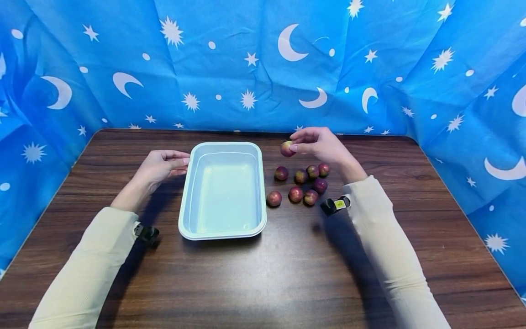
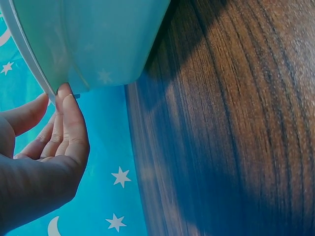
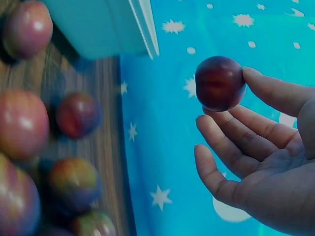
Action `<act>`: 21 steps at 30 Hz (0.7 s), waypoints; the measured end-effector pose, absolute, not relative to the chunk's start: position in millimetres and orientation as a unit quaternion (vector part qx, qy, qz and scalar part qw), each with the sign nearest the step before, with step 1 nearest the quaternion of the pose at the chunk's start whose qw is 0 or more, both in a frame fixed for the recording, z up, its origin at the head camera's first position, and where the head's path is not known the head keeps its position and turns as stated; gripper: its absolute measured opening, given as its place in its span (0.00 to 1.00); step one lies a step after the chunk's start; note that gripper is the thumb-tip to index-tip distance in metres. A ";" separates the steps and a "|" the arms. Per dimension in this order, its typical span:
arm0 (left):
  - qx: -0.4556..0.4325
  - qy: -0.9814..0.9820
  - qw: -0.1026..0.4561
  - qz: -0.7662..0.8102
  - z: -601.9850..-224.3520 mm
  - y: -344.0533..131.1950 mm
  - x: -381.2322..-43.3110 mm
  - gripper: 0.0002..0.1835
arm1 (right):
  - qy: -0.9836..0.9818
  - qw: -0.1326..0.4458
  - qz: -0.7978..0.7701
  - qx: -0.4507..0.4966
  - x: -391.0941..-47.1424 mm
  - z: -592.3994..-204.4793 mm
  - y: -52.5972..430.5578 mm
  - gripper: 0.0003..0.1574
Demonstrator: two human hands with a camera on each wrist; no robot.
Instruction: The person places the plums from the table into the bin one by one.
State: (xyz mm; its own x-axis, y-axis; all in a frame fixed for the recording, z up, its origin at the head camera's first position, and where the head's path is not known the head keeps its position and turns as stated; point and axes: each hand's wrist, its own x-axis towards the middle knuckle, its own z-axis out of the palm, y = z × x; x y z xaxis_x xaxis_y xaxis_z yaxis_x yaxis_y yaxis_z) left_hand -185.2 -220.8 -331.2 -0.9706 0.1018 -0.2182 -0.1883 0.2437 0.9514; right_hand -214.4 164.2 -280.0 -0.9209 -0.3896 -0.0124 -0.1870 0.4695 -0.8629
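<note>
A white rectangular plastic tub (image 1: 223, 235) stands on the table, nothing inside it. At its left rim, my left hand (image 1: 162, 167) pinches the edge between thumb and fingers; the left wrist view shows the thumb on one side of the rim (image 2: 35, 64) and fingertips on the other. To the right of the tub, my right hand (image 1: 318, 144) holds a plum (image 1: 287, 149) above the table, between thumb and fingertips. That plum looks dark red in the right wrist view (image 3: 220, 83). Several more plums (image 1: 295, 194) lie loosely grouped below the right hand, one (image 1: 274, 198) close beside the tub.
The dark wood-grain table (image 1: 263, 283) reaches back to a blue cloth (image 1: 230, 68) printed with white moons and stars, which hangs behind and at both sides. Black wrist cameras sit on the left sleeve (image 1: 94, 256) and the right sleeve (image 1: 390, 246).
</note>
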 end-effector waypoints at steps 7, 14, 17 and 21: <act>-0.025 0.783 0.117 0.611 -331.4 -220.6 -185.1 0.21 | 0.846 0.126 -0.486 -0.178 -205.1 -281.6 143.9 0.21; -0.026 0.782 0.117 0.612 -331.2 -220.4 -185.7 0.22 | 0.836 0.138 -0.488 -0.208 -196.7 -283.1 129.7 0.20; -0.026 0.781 0.115 0.614 -331.2 -220.6 -185.5 0.21 | 0.831 0.147 -0.491 -0.216 -190.7 -283.1 123.1 0.21; -0.027 0.780 0.112 0.615 -331.0 -220.2 -184.8 0.21 | 0.823 0.146 -0.497 -0.234 -185.0 -285.6 113.5 0.21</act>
